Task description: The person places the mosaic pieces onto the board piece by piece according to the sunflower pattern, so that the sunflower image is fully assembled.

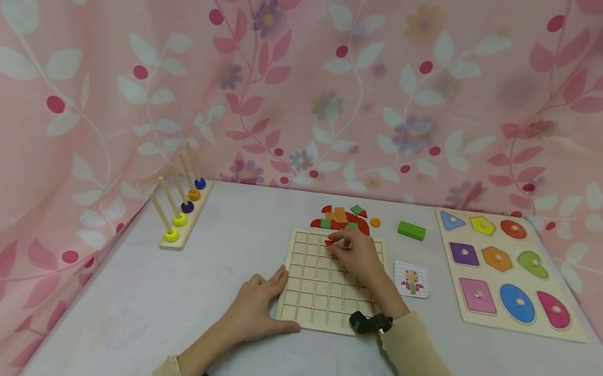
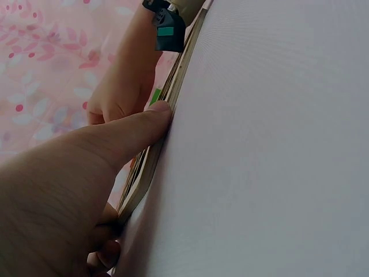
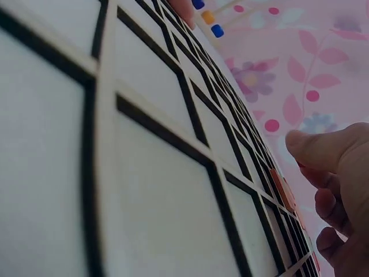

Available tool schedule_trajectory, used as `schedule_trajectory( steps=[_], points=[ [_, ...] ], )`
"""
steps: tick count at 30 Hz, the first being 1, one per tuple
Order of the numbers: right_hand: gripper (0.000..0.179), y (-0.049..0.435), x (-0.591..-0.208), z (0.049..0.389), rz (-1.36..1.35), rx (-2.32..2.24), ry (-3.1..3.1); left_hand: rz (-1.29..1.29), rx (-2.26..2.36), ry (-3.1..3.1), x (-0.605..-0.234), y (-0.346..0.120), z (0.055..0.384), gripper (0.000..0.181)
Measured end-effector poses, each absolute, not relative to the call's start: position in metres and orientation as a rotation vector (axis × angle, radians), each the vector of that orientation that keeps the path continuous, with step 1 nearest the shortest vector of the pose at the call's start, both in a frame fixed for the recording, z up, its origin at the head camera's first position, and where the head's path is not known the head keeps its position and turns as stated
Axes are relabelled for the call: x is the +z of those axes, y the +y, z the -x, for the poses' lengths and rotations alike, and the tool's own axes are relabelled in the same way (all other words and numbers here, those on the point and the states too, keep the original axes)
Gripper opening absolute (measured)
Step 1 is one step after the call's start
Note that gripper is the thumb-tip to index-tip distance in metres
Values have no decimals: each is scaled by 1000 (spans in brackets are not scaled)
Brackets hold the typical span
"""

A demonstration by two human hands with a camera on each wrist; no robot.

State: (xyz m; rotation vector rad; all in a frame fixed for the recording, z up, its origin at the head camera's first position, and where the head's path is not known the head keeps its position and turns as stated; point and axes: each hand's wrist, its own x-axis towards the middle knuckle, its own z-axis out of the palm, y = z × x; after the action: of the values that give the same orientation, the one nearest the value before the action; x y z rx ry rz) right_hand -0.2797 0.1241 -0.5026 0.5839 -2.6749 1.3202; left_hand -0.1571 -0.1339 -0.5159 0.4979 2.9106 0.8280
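Observation:
A square wooden grid board (image 1: 316, 287) lies on the table. My left hand (image 1: 258, 306) is spread at its near left corner, thumb (image 2: 155, 112) along the near edge and fingers at the left side. Over the board's far rows, my right hand (image 1: 358, 258) pinches a small red piece (image 1: 329, 242) between thumb and fingertips. In the right wrist view the curled fingers hide the pinch, and an orange-red piece (image 3: 282, 190) shows at the grid beside them. Behind the board is a pile of red, orange and green pieces (image 1: 359, 221).
A pattern card (image 1: 412, 280) lies right of the board, with green blocks (image 1: 411, 230) behind it. Farther right is a shape puzzle board (image 1: 469, 297). A peg rack (image 1: 184, 232) with coloured beads stands on the left. A floral curtain (image 1: 316, 86) hangs behind the table.

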Motion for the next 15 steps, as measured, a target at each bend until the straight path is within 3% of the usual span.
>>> schedule_trajectory(
  steps=[15],
  points=[
    [24, 124, -509, 283, -785, 1193, -2719, -525, 839, 2914, -515, -135, 157, 116]
  ],
)
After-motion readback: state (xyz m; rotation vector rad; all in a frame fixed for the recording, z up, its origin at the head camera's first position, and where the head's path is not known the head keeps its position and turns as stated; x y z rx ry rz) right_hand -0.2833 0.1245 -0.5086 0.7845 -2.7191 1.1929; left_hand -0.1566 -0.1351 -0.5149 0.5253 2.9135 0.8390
